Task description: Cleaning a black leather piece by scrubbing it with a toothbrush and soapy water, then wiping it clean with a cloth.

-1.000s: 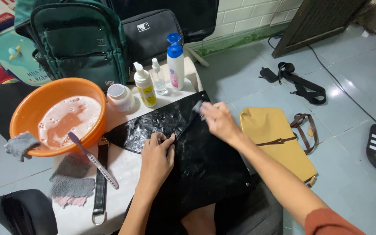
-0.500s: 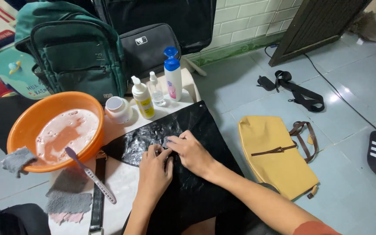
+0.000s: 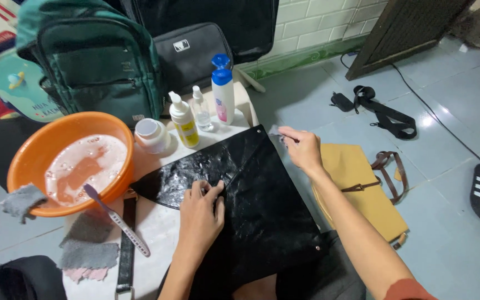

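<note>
Fingers of the left hand press flat, slightly spread, on the wet black bag, which lies on the bench right of the orange basin. Right hand pinches a small grey cloth at the bag's upper corner.

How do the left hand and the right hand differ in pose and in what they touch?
The left hand lies flat, fingers spread, pressing the middle of the wet black bag; the right hand is curled, pinching a small grey cloth. The left hand rests on the bag's surface; the right hand is at the bag's far corner, near its edge. The left hand holds nothing; the right hand grips the cloth. Both are bare.
</note>
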